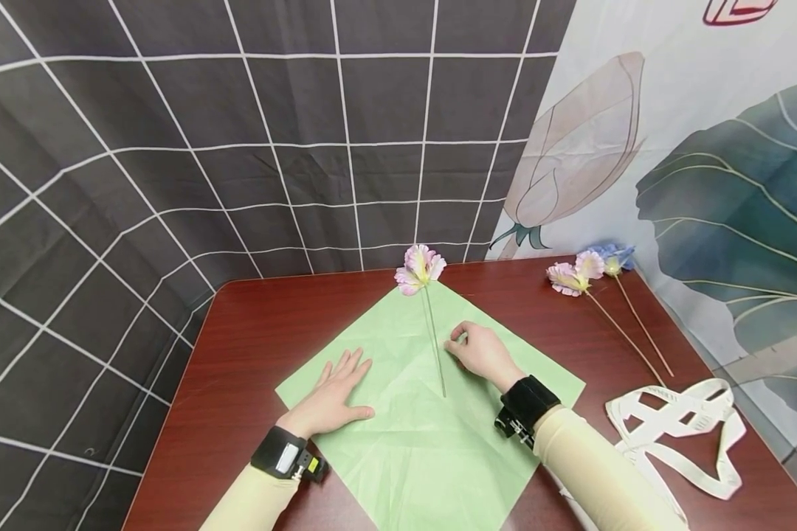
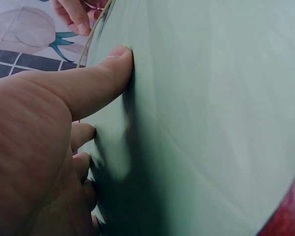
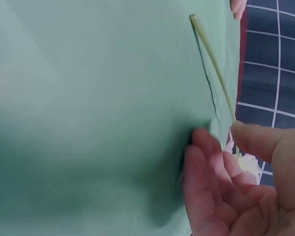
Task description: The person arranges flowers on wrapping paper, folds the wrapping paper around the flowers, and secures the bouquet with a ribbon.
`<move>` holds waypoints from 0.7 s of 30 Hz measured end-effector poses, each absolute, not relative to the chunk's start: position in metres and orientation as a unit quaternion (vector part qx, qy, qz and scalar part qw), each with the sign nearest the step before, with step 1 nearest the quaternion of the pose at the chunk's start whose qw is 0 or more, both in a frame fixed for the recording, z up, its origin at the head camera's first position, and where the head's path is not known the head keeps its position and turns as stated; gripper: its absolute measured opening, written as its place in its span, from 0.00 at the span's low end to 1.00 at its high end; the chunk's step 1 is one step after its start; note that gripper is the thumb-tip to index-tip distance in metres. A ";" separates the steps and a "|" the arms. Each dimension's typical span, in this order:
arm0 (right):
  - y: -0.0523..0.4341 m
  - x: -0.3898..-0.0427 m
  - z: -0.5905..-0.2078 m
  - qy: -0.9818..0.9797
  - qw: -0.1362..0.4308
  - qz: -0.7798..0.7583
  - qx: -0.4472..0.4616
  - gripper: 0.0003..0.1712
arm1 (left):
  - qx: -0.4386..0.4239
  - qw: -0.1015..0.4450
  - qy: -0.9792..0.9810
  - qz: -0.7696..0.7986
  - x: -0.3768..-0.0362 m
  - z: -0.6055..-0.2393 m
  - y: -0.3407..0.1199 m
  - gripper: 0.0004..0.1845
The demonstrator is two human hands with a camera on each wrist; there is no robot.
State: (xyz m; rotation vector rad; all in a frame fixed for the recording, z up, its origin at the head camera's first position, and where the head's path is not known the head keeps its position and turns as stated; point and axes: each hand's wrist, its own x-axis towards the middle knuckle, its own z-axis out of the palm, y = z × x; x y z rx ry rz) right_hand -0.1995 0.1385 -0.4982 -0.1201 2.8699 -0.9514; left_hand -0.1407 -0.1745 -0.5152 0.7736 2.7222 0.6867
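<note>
A light green paper sheet (image 1: 405, 442) lies as a diamond on the dark red table (image 1: 252, 332). A pink artificial flower (image 1: 420, 268) lies on it, its head at the far corner and its thin stem (image 1: 436, 354) running toward me. My left hand (image 1: 337, 383) lies flat on the sheet's left side, fingers spread and thumb (image 2: 93, 78) pressed on the paper (image 2: 211, 123). My right hand (image 1: 476, 349) rests on the paper (image 3: 88, 98) just right of the stem (image 3: 211, 59). Its fingers (image 3: 206, 162) are loosely curled, with a small gap to the stem in the head view.
Two more flowers lie at the table's far right, one pink (image 1: 574, 276) and one blue (image 1: 614, 257), their stems pointing toward me. A white looped strap (image 1: 677, 435) lies by the right edge. A gridded dark backdrop and a leaf-printed cloth hang close behind.
</note>
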 end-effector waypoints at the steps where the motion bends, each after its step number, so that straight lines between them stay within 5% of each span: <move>1: 0.140 -0.200 -0.499 0.954 0.041 -0.291 -0.050 0.15 | 0.264 0.115 0.929 0.233 -0.141 -0.515 -0.174 0.47; 4: 0.147 -0.201 -0.502 0.974 0.020 -0.216 -0.067 0.24 | 0.263 0.115 0.930 0.231 -0.143 -0.513 -0.173 0.46; 8: 0.153 -0.204 -0.506 0.981 0.070 -0.164 -0.071 0.32 | 0.263 0.113 0.931 0.226 -0.144 -0.513 -0.172 0.46; 21: 0.154 -0.212 -0.503 0.981 0.098 -0.156 -0.069 0.33 | 0.259 0.117 0.934 0.218 -0.153 -0.514 -0.171 0.47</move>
